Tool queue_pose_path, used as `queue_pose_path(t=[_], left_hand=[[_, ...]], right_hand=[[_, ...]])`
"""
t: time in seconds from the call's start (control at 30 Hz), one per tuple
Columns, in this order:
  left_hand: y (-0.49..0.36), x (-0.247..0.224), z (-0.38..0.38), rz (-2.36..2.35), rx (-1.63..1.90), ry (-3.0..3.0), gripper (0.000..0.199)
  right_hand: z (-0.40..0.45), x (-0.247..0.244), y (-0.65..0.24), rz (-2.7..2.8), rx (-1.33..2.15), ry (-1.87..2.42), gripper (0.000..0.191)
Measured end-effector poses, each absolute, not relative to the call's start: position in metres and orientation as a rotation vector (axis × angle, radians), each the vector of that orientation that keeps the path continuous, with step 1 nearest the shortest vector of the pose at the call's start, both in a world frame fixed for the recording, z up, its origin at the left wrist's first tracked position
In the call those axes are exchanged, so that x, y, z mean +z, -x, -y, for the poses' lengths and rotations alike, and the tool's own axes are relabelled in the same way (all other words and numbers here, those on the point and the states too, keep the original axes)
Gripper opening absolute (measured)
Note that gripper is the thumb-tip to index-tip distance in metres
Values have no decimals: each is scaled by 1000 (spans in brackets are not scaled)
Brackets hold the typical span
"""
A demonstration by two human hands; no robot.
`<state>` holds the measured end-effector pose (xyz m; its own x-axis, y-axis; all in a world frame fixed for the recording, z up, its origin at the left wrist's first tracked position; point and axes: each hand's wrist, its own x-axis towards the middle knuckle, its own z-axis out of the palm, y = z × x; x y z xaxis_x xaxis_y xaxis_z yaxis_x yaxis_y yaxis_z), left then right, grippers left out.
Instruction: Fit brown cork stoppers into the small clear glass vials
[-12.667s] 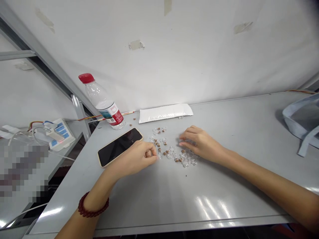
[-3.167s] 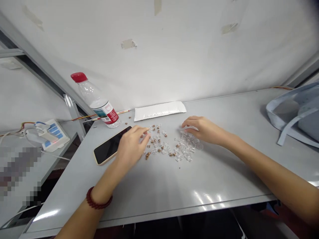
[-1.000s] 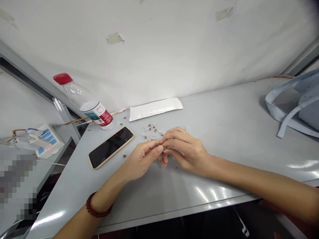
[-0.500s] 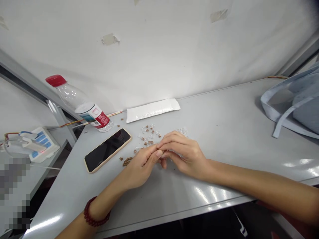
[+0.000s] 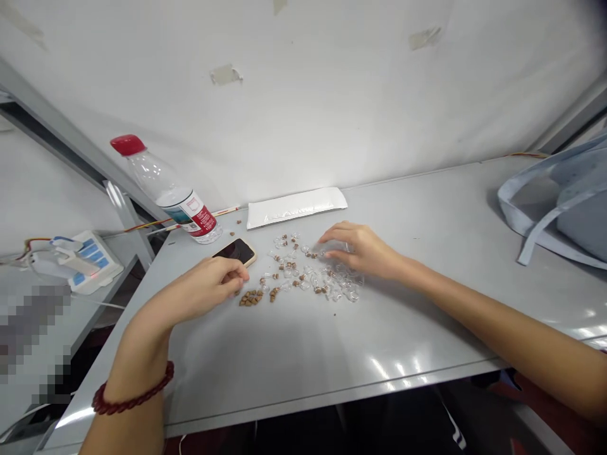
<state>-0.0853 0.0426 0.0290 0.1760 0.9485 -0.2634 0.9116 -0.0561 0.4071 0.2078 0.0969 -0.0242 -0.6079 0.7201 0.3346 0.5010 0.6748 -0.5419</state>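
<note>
Tiny clear glass vials (image 5: pixel 308 273) are lying scattered in a loose cluster on a grey table (image 5: pixel 303 344), many of them with brown cork stoppers (image 5: pixel 251 298) sitting in or beside their necks, while a small heap of loose corks is lying at the cluster's 8 o'clock edge. The right hand (image 5: pixel 363 251) is hovering over the cluster's 2 o'clock side, its fingers (image 5: pixel 332 237) spread slightly and gently arched, with the fingertips among or just above the nearest vials; whether they are gripping one is impossible to tell. The left hand (image 5: pixel 208 281) is resting at the cluster's 9 o'clock side, its fingers (image 5: pixel 232 272) loosely curled and lying partly over a smartphone (image 5: pixel 236 251), just beside the loose corks. Nothing is clearly showing in its grasp, though the curled fingers are hiding part of the view. A beaded red bracelet (image 5: pixel 130 395) is circling the left wrist. A white padded envelope (image 5: pixel 296 207) is lying at 12 o'clock from the vials, and a red-capped plastic water bottle (image 5: pixel 171 193) is lying on its side at 10 o'clock. A pale blue tote bag (image 5: pixel 564 208) is sitting at the table's far 3 o'clock end.
</note>
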Motion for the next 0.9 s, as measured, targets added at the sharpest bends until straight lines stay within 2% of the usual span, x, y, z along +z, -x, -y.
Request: queue_pose_path(t=[0.13,0.2,0.3,0.47,0.67,0.9], left_hand=[[92,30,-43,-1808,-161,-1933,25],[91,28,-44,-1812,-181,-1889,26],[88,25,-44,-1761,-150,-1884,19],[80,25,-43,-1757,-83,-2000,12],[66,29,-40,-1753,223,-1972,16],[35,21,-33,-1512,604,-1763,23]], right_hand=[[-103,-10,-223,2370,623,1107,19],[-107,-6,-233,2397,641,1193,20],[-113,-6,-244,2440,661,1259,23],[-121,-17,-248,2486,714,1182,26],[-120,-28,-239,2562,651,999,25],[-108,-31,-223,2552,262,878,19]])
